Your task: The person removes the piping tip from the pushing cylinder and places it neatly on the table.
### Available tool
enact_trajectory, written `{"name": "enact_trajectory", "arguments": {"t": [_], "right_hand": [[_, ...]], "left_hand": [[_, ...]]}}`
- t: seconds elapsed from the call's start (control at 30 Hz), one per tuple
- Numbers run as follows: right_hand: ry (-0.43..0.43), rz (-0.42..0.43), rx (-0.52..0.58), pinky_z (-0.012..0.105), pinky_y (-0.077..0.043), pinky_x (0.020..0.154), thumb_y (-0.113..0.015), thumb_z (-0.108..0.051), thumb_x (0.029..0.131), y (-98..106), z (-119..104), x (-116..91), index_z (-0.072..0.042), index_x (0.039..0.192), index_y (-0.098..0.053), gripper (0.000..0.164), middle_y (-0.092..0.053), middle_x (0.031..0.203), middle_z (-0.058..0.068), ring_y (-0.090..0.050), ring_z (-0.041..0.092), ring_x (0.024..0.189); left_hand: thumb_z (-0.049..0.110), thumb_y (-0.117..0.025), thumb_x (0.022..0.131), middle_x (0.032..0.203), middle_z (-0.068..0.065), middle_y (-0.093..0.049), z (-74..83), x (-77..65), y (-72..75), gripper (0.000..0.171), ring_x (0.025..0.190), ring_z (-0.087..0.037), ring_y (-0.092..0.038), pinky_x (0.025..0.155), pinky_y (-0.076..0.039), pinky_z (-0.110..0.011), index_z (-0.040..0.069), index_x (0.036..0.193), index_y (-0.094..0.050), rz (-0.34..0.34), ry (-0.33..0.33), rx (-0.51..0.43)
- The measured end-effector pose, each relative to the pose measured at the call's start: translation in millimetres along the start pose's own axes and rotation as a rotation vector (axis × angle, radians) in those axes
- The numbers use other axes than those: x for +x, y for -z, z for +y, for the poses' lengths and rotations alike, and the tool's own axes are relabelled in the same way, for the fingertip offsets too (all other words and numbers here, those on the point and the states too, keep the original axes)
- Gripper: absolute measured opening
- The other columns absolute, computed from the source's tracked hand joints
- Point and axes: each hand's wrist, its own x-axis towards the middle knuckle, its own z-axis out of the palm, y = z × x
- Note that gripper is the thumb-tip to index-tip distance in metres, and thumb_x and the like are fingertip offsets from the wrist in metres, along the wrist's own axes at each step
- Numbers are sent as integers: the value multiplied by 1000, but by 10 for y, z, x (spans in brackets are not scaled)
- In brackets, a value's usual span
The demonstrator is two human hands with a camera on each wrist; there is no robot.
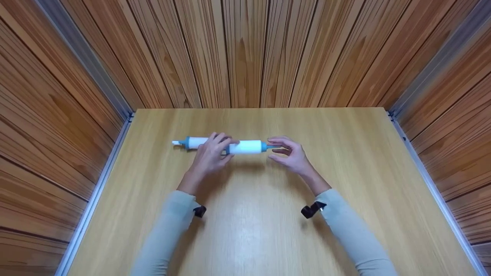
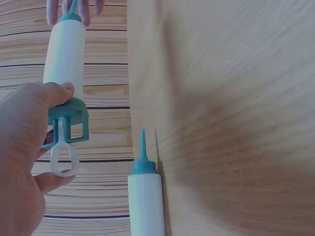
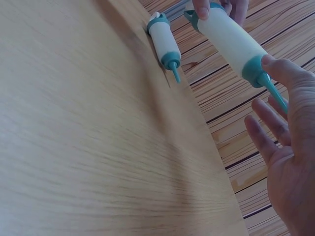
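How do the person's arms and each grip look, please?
The left sleeve and right sleeve are long, plain and pale greyish. Each has a small black device at its end. The left grip and right grip are bare human hands, without gloves. No cables show.

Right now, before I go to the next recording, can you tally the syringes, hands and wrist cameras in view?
Syringes: 2 (one held, one lying on the table)
Hands: 2
Wrist cameras: 2
Total: 6
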Motion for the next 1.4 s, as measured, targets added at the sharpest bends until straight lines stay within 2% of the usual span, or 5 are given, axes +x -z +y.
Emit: {"name": "enact_trajectory", "arguments": {"t": [0.2, 0.53, 0.83, 1.13, 1.4], "right_hand": [[0, 1, -11, 50, -63, 112, -82, 10, 96, -38, -34, 7, 9, 138, -71, 44, -71, 141, 33, -75, 3, 122], [-18, 28, -26, 22, -64, 101, -81, 7, 98, -61, -26, 13, 7, 128, -79, 30, -79, 130, 23, -77, 4, 113], [-41, 41, -41, 28, -66, 102, -83, 4, 98, -61, -8, -26, 5, 127, -80, 30, -81, 127, 15, -77, 7, 112], [-38, 84, -47, 21, -63, 103, -83, 4, 97, -52, -76, -54, 1, 127, -82, 30, -78, 128, 23, -76, 8, 113], [-38, 97, -26, 22, -64, 102, -82, 7, 97, -68, -174, -88, 6, 127, -80, 30, -79, 125, 21, -77, 7, 113]], "left_hand": [[26, -86, 102, 143, -8, -73, 42, 7, 0, 42, 127, -33, -64, 107, -62, -53, 23, 142, -76, -12, -8, -6], [23, -87, 100, 138, -8, -75, 101, 3, -2, 39, 123, -33, -66, 99, -63, -53, 19, 138, -77, 2, -57, -16], [25, -88, 100, 139, -8, -75, 93, -30, -21, 39, 123, -33, -66, 101, -63, -53, 19, 137, -77, 4, -53, -31], [26, -92, 96, 137, -8, -76, 93, -30, -12, 43, 121, -32, -66, 101, -63, -50, 17, 136, -78, 65, -111, -65], [27, -97, 92, 136, -10, -76, 102, -67, -29, 49, 120, -32, -68, 102, -65, -49, 16, 136, -78, 101, -146, -72]]}}
